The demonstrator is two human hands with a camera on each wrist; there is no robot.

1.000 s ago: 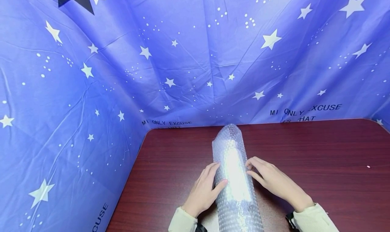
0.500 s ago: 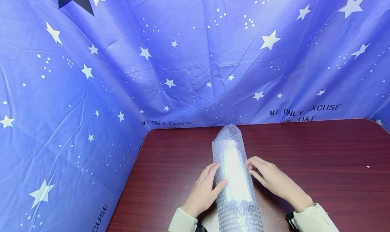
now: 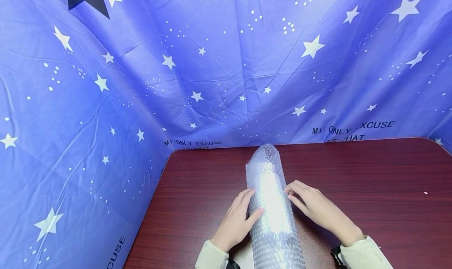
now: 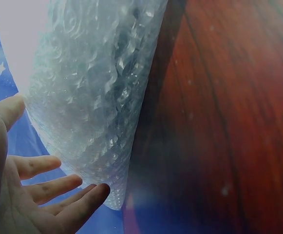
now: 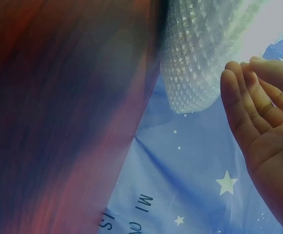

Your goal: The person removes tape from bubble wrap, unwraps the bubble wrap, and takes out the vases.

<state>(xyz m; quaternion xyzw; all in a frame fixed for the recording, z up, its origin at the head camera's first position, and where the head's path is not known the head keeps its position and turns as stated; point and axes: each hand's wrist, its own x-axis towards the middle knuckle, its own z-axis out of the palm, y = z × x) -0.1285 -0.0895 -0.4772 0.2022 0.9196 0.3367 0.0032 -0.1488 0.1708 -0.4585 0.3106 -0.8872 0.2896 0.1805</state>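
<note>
A long roll of clear bubble wrap [image 3: 270, 206] lies on the dark red wooden table, pointing away from me, with a bright glare along its top. My left hand [image 3: 234, 220] rests against its left side, thumb on the upper surface. The left wrist view has those fingers [image 4: 39, 165] spread and loosely bent along the bubble wrap [image 4: 92, 97]. On the opposite side, my right hand [image 3: 318, 208] touches the roll with its fingertips. Seen from the right wrist, its thumb and fingers [image 5: 243, 102] come close together at the edge of the bubble wrap [image 5: 195, 58].
Around the table [image 3: 374, 175] hangs a blue cloth [image 3: 212, 73] printed with white stars and black lettering. The roll's far end reaches the table's back edge. A tiny white speck [image 3: 425, 193] lies at the right. Both wrists have light sleeves [image 3: 367, 253] and dark straps.
</note>
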